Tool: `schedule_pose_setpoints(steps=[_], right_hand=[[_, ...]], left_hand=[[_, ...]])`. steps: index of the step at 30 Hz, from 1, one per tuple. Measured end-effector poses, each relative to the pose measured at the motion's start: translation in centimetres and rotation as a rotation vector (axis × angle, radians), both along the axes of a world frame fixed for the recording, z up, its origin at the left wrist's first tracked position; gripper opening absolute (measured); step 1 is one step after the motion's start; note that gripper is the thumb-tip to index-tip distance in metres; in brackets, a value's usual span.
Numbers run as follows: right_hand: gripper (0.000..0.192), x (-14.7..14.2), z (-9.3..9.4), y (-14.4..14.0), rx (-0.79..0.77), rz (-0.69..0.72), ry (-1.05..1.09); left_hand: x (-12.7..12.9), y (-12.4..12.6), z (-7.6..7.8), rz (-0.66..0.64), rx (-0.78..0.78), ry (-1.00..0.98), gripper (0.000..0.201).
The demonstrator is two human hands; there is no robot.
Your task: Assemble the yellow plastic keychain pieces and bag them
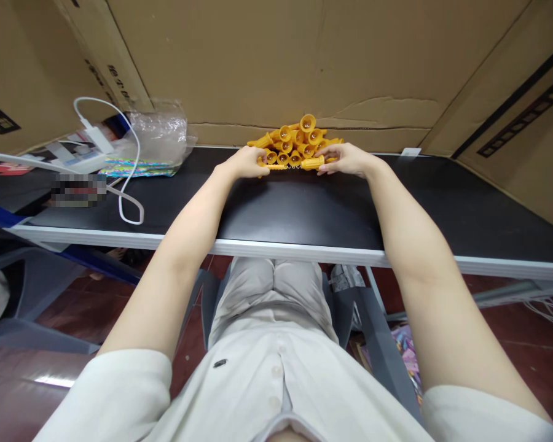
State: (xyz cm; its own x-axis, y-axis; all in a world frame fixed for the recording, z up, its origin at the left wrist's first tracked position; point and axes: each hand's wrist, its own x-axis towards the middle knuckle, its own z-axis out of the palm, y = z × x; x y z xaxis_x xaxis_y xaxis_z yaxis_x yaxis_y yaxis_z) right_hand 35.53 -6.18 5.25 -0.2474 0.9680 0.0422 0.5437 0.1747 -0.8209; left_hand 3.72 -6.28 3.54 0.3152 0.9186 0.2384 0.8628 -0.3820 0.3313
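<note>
The pile of small plastic cones (297, 142) is orange-yellow. The counter (304, 209) has a black top with a white front edge. Brown cardboard (267, 61) with black print stands behind. The cable (129, 184) is white, the person's shirt (258, 393) off-white, the floor (50, 380) dark red.

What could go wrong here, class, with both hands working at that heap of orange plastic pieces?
1. The heap of orange pieces is stacked loosely against the cardboard wall; a nudge from the left hand or right hand might topple some, and they could roll across the black table.
2. The white cable loops near the table's edge and could snag.
</note>
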Motion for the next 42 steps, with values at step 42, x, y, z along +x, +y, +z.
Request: schedule_pose_setpoints(steps=[42], right_hand=[[0.056,-3.1,0.5,-2.0,-0.108,0.016,0.080]], left_hand=[[2.0,-1.1,-0.1,-0.006,0.040,-0.124,0.036]])
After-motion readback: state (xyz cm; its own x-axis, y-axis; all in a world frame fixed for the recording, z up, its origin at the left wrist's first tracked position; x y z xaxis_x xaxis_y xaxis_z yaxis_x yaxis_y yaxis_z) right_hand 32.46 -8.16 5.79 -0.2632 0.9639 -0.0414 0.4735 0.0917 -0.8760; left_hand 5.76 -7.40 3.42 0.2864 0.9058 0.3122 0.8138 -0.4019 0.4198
